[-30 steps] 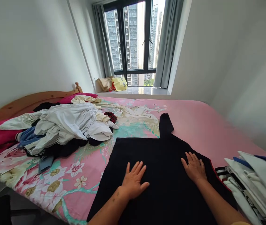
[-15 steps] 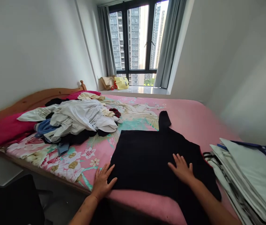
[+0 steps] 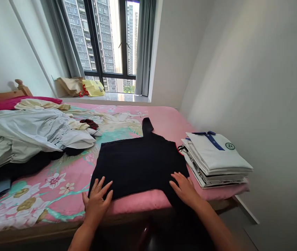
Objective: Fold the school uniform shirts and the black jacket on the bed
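Note:
A black shirt (image 3: pixel 135 162) lies spread flat on the pink bed, its hem to the left and its red-edged collar to the right. One sleeve points to the far side, its end bent over. The near sleeve hangs down past the bed's front edge. My left hand (image 3: pixel 96 199) rests with fingers spread at the shirt's near left corner, partly on the floral sheet. Where the near sleeve meets the body, my right hand (image 3: pixel 184 190) lies on the cloth, thumb apart from the fingers, holding nothing.
Right of the shirt stands a stack of folded white shirts (image 3: pixel 216 157), the top one with a navy collar. A heap of rumpled white clothes (image 3: pixel 41 130) covers the left side. Paper bags (image 3: pixel 71 86) sit on the windowsill. The bed's edge (image 3: pixel 138 209) runs close before me.
My view has turned right, bringing the whole folded stack into sight. My right hand has slid from the shirt's body toward the near sleeve. The shirt still lies spread out.

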`<move>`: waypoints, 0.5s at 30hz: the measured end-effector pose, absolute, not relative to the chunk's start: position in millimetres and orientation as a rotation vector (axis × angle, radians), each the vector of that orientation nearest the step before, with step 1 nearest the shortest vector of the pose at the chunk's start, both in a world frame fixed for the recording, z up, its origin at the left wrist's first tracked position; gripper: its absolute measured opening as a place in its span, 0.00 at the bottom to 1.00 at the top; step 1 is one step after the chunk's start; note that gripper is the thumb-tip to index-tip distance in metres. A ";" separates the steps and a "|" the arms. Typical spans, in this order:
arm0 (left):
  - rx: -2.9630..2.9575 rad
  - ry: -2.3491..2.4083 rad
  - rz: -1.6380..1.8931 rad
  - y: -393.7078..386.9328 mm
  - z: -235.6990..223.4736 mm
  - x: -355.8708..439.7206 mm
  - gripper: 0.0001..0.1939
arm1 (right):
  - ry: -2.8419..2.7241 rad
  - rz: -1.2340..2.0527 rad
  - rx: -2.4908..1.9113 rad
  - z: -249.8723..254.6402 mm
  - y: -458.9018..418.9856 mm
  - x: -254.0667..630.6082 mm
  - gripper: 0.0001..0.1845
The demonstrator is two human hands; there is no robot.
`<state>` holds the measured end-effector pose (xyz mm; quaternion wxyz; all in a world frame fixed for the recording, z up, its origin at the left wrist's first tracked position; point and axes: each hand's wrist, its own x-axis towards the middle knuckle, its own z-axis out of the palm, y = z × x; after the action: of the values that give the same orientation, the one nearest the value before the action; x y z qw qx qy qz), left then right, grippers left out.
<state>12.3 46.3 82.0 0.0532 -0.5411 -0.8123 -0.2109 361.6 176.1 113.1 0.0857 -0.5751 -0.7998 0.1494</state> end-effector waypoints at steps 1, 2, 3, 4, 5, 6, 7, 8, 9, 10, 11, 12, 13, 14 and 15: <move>-1.696 -2.435 -0.620 51.9 87.5 19.0 0.19 | -2.362 0.394 -1.665 115.4 180.8 351.6 0.26; -1.748 -2.411 -0.588 55.7 90.1 22.8 0.20 | -2.351 0.355 -1.632 113.8 184.6 343.2 0.27; -1.796 -2.407 -0.545 57.3 89.4 23.6 0.21 | -2.351 0.335 -1.618 108.4 187.0 337.4 0.27; -1.831 -2.419 -0.499 56.4 85.3 21.5 0.23 | -2.360 0.325 -1.611 99.8 187.5 334.7 0.27; -1.857 -2.434 -0.457 53.3 78.4 17.2 0.26 | -2.371 0.320 -1.602 88.9 185.6 335.4 0.27; -1.879 -2.441 -0.423 48.3 69.6 11.3 0.28 | -2.372 0.314 -1.584 76.7 181.2 339.4 0.26; -1.896 -2.435 -0.404 42.0 60.1 4.9 0.29 | -2.359 0.300 -1.556 64.2 174.2 346.3 0.26; -1.902 -2.418 -0.404 35.4 50.8 -1.1 0.30 | -2.330 0.282 -1.520 52.2 164.6 355.7 0.25; -1.887 -2.397 -0.423 29.1 42.7 -5.9 0.30 | -2.293 0.267 -1.486 41.2 152.9 367.1 0.26; -1.858 -2.377 -0.453 23.7 36.2 -9.0 0.29 | -2.253 0.262 -1.462 31.2 139.5 380.1 0.27; -1.820 -2.360 -0.489 19.7 31.6 -10.0 0.27 | -2.220 0.276 -1.450 22.1 125.0 394.2 0.29; -1.773 -2.344 -0.533 17.2 28.6 -9.1 0.25 | -2.193 0.307 -1.454 13.6 110.1 409.0 0.32; -1.724 -2.327 -0.580 15.9 27.1 -6.5 0.24 | -2.167 0.354 -1.485 5.4 95.6 424.2 0.35; -1.679 -2.308 -0.625 15.7 26.8 -2.8 0.23 | -2.137 0.417 -1.543 -2.2 82.2 439.4 0.37; -1.640 -2.290 -0.665 16.0 27.1 1.4 0.23 | -2.096 0.487 -1.624 -9.0 70.3 454.2 0.38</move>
<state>1.4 16.0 27.1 0.1232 -0.5624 -0.7852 -0.2281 454.2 70.3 -9.0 0.2211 -0.5875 -0.7582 0.1762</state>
